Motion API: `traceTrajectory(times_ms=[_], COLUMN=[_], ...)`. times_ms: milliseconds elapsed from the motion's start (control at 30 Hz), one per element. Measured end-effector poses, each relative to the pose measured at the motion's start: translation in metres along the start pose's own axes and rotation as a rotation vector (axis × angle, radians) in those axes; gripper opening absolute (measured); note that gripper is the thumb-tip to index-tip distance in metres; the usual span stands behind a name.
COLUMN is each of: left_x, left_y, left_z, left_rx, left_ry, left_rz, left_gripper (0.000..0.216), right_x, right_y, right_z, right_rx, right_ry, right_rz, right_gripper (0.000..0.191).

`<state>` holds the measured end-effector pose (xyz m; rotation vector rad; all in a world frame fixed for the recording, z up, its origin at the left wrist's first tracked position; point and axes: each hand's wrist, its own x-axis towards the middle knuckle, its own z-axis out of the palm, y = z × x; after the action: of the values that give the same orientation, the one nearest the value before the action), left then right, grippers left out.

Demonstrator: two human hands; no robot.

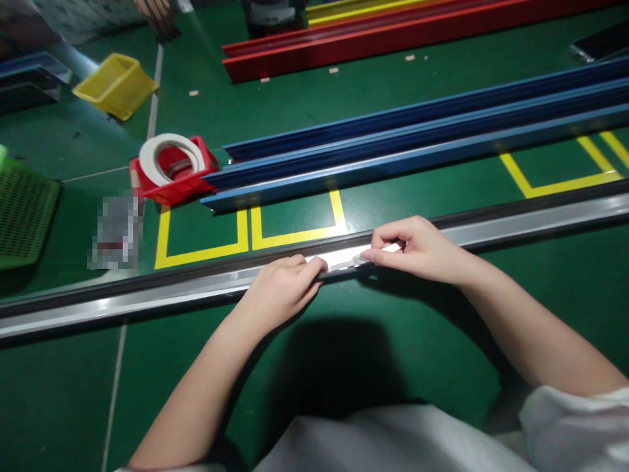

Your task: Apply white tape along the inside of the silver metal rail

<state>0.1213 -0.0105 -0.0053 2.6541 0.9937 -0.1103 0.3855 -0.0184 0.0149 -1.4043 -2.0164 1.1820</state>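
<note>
A long silver metal profile (152, 294) with a dark back edge lies across the green table in front of me. My left hand (285, 288) is closed over its front edge, fingers curled onto the metal. Just to the right, my right hand (420, 252) pinches a small white strip-like piece (393, 248) between thumb and fingers. The tip of what it holds meets the profile's bright upper face, a short gap from my left fingertips. Its exact kind is too small to make out, and my fingers cover part of it.
Behind lie blue profiles (363, 164) and a red profile (344, 49). A red bin (179, 191) holds white tape rolls (152, 164). Leftward are a yellow bin (115, 85) and a green basket (27, 216). Another person's hand (156, 14) shows at top left.
</note>
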Motion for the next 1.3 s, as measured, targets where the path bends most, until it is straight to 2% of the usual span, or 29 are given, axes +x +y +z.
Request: traceTrajectory(times_ms=[900,1300], left_x=[0.007,0.014], left_y=[0.008,0.013], left_z=[0.002,0.002], left_rx=[0.039,0.067], left_ry=[-0.009,0.000], left_rz=[0.034,0.053], left_gripper=[0.025,0.024], right_x=[-0.002,-0.003], right_y=[-0.005,-0.005], right_z=[-0.007,-0.011], right_rx=[-0.051,-0.045], right_ry=[-0.112,-0.121], right_rz=[-0.016,-0.022], right_gripper=[0.038,0.037])
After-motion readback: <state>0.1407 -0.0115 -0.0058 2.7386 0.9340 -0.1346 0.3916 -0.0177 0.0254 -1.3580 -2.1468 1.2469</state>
